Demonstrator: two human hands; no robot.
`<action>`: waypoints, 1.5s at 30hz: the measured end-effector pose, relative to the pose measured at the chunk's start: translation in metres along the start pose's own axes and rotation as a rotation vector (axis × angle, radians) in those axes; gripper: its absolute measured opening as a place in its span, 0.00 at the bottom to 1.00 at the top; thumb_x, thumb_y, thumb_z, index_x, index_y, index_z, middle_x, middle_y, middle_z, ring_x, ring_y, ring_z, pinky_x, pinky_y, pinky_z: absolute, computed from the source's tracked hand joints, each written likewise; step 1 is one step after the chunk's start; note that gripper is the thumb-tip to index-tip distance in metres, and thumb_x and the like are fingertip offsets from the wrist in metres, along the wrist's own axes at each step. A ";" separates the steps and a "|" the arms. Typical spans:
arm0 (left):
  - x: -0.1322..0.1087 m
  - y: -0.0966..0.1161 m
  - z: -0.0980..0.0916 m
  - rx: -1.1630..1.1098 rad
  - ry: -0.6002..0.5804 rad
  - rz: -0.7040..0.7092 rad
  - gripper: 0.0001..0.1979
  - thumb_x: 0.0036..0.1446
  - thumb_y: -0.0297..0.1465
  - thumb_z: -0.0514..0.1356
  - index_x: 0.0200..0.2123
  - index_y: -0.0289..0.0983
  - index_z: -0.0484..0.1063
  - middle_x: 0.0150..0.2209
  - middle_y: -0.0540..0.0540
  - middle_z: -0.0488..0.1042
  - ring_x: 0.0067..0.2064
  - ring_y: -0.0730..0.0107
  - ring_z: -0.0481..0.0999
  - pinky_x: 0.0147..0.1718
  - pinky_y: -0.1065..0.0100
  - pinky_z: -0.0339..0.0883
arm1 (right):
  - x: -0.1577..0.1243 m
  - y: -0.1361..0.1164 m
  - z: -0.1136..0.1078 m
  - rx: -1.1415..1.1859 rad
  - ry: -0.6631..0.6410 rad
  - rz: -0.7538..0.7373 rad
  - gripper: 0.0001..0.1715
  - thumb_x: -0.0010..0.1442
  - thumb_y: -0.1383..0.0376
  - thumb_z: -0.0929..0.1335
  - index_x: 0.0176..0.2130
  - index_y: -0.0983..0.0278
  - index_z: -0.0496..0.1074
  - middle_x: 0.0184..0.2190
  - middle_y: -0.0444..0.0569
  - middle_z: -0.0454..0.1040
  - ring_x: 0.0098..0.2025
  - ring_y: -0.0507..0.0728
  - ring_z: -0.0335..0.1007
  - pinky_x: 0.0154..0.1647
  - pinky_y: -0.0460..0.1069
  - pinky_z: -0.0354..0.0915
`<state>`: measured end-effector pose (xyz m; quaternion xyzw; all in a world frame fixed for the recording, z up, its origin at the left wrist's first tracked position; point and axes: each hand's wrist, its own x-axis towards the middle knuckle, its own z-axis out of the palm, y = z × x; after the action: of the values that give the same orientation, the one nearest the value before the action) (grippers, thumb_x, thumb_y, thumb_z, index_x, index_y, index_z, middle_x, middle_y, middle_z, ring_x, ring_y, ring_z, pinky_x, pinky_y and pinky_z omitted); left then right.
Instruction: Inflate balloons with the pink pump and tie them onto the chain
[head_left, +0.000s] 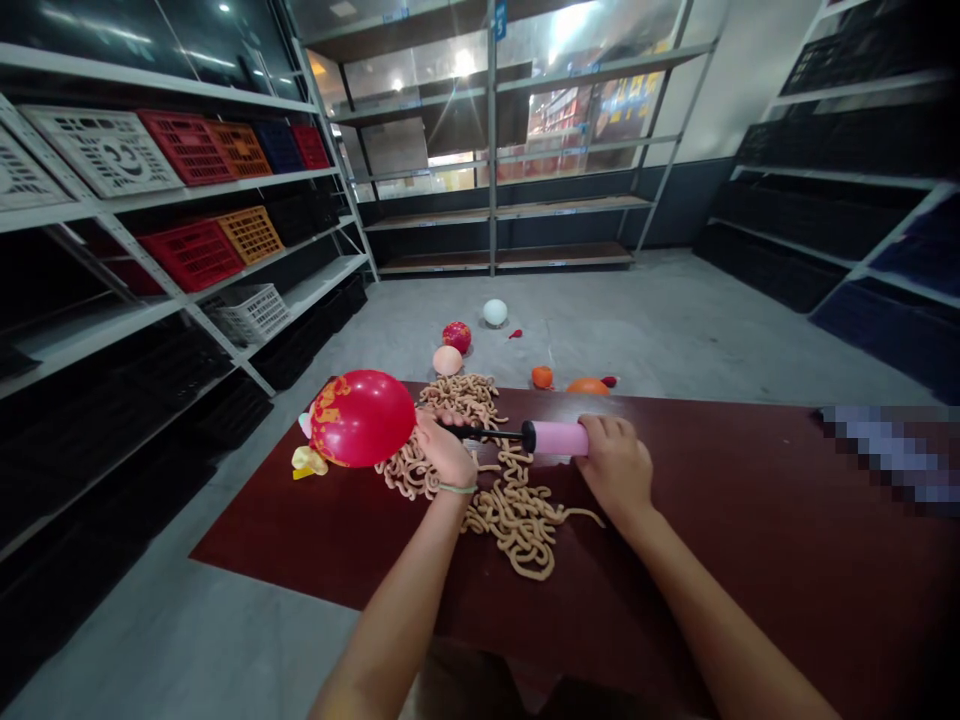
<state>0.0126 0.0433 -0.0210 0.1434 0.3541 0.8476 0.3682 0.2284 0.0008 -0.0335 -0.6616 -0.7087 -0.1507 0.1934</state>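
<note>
Red latex is what I see first through the head camera from my remote seat: a round red balloon (pixel 362 418) with gold print, just left of the left hand (pixel 447 450), its body tilted out past the fingers toward the table's left side. The left hand's fingers (pixel 431 430) are curled closed around the balloon's base. Where its neck meets the black nozzle (pixel 480 432) of a hand pump (pixel 529 436), the grip hides the join, so I cannot tell exactly how the neck sits on it. The pump lies almost level across my view, its long axis running left to right, with the nozzle end at the left hand and the pink handle (pixel 559 438) toward the right hand (pixel 613 465), whose fingers (pixel 600 430) are closed over the top of that handle. So the left hand is nearer the balloon, the right nearer the handle, and the two stand a short way apart along one line. Under both hands sprawls a heap of knobbly tan cord (pixel 517 520) on a dark red tabletop (pixel 750 520). Past the table's far edge, loose balloons lie on the grey floor, among them a white one (pixel 494 312) and an orange one (pixel 542 377), with plastic crates (pixel 187 148) on metal shelving (pixel 491 150) beyond.
</note>
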 end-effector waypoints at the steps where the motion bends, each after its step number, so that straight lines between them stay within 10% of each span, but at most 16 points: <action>1: -0.007 -0.005 0.002 0.003 -0.016 -0.019 0.13 0.62 0.37 0.51 0.27 0.40 0.54 0.20 0.56 0.57 0.20 0.77 0.61 0.23 0.69 0.63 | -0.002 -0.008 -0.002 0.005 -0.009 -0.007 0.18 0.57 0.68 0.68 0.49 0.61 0.68 0.45 0.51 0.73 0.50 0.62 0.63 0.37 0.52 0.60; 6: -0.023 -0.015 0.009 0.032 -0.120 -0.121 0.16 0.64 0.42 0.50 0.27 0.40 0.55 0.20 0.55 0.58 0.19 0.75 0.62 0.22 0.67 0.64 | -0.008 -0.022 -0.005 0.053 -0.065 -0.112 0.24 0.56 0.68 0.70 0.52 0.59 0.66 0.46 0.49 0.74 0.48 0.60 0.63 0.37 0.51 0.61; 16: 0.014 0.026 0.006 -0.023 -0.036 0.012 0.13 0.65 0.39 0.51 0.29 0.40 0.53 0.21 0.58 0.55 0.21 0.78 0.59 0.24 0.71 0.61 | 0.005 0.037 0.000 0.056 0.011 -0.053 0.23 0.56 0.69 0.67 0.51 0.60 0.68 0.50 0.51 0.72 0.51 0.62 0.62 0.40 0.52 0.62; 27: -0.028 -0.007 0.009 -0.040 -0.184 -0.062 0.13 0.61 0.39 0.55 0.28 0.40 0.57 0.22 0.54 0.60 0.22 0.73 0.64 0.25 0.66 0.67 | -0.011 -0.024 -0.006 0.087 -0.078 -0.090 0.23 0.57 0.69 0.67 0.53 0.60 0.65 0.47 0.51 0.73 0.48 0.61 0.64 0.38 0.52 0.61; 38: 0.010 0.020 0.005 -0.038 -0.063 0.037 0.12 0.63 0.37 0.51 0.28 0.41 0.56 0.21 0.55 0.58 0.21 0.73 0.64 0.24 0.67 0.67 | 0.006 0.039 0.011 0.144 -0.049 -0.068 0.22 0.57 0.69 0.66 0.52 0.59 0.65 0.49 0.51 0.72 0.52 0.61 0.62 0.40 0.51 0.64; 45: -0.010 -0.002 0.003 -0.031 -0.043 0.009 0.11 0.61 0.37 0.53 0.29 0.40 0.56 0.22 0.56 0.59 0.21 0.76 0.62 0.23 0.70 0.65 | -0.006 -0.012 0.003 0.085 -0.038 -0.012 0.21 0.58 0.69 0.66 0.51 0.59 0.66 0.47 0.53 0.72 0.50 0.63 0.62 0.40 0.53 0.61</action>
<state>0.0224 0.0382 -0.0199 0.1575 0.3322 0.8514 0.3740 0.2161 -0.0042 -0.0389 -0.6512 -0.7220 -0.1093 0.2069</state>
